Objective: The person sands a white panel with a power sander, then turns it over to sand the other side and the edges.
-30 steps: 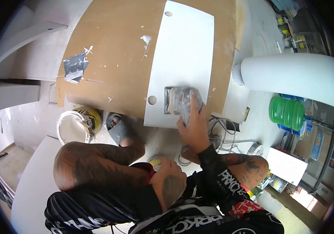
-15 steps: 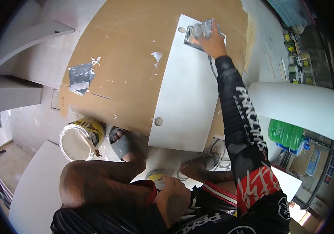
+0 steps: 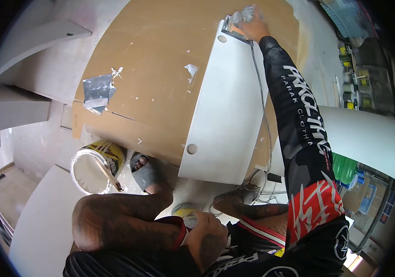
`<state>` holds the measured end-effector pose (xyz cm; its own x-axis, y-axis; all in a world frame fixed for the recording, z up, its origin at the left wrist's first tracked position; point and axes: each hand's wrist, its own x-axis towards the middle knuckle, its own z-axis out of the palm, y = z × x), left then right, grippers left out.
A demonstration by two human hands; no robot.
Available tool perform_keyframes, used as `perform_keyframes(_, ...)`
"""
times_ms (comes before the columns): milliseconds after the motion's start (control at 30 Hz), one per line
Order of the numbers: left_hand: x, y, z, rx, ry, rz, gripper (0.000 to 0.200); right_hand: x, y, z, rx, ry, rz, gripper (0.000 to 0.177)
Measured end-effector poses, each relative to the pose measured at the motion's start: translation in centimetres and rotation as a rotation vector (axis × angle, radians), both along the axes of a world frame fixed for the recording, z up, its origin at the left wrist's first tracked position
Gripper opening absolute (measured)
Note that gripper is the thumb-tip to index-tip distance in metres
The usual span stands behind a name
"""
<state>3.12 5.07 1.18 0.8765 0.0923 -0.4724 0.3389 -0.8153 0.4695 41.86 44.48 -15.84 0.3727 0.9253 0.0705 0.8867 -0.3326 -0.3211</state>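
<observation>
At the far end of a long white board, my right hand is wrapped round a power sander. The sander's pad lies against the board's top edge, and its grey cord trails down along the board's right side. One round hole shows near each end of the board's left side. My left hand is close to my lap with its fingers curled; whatever they may hold is hidden.
Brown cardboard lies under the board, with dark sandpaper pieces on its left. An open bucket with a brush across its rim stands near my foot. A smaller can sits between my legs. Curved white panels stand around.
My right hand has slid the sander farther up to the board's far end. More of the cord now shows along the board. My left hand stays by my lap.
</observation>
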Motion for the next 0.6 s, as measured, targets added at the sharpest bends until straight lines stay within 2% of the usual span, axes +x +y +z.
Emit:
perform_keyframes(33, 0.0, 0.0, 0.0, 0.004, -0.002, 0.002, 0.031, 0.2, -0.5, 0.3, 0.002, -0.002, -0.004, 0.105)
perform_keyframes(100, 0.1, 0.0, -0.1, 0.008, -0.006, 0.004, 0.031, 1.0, -1.7, 0.7, 0.004, 0.025, 0.134, 0.106)
perform_keyframes(233, 0.2, -0.2, -0.3, 0.024, -0.015, -0.011, 0.031, 5.4, -3.0, -1.7, 0.098, 0.042, 0.069, 0.107)
perform_keyframes(300, 0.1, -0.2, -0.3, 0.032, -0.019, -0.019, 0.030, 6.5, -4.5, -2.3, 0.152, -0.029, 0.050, 0.106)
perform_keyframes(400, 0.2, -0.4, -0.2, 0.029, -0.021, -0.036, 0.030, 3.1, -9.9, 0.2, 0.082, 0.099, 0.060, 0.104)
perform_keyframes(533, 0.5, -0.7, -0.1, 0.018, -0.010, -0.055, 0.030, -1.3, -17.8, 1.1, 0.109, 0.189, 0.168, 0.102)
perform_keyframes(600, 0.6, -0.5, 0.0, 0.014, -0.014, -0.061, 0.030, -4.0, -21.2, 1.5, 0.077, 0.166, 0.132, 0.100)
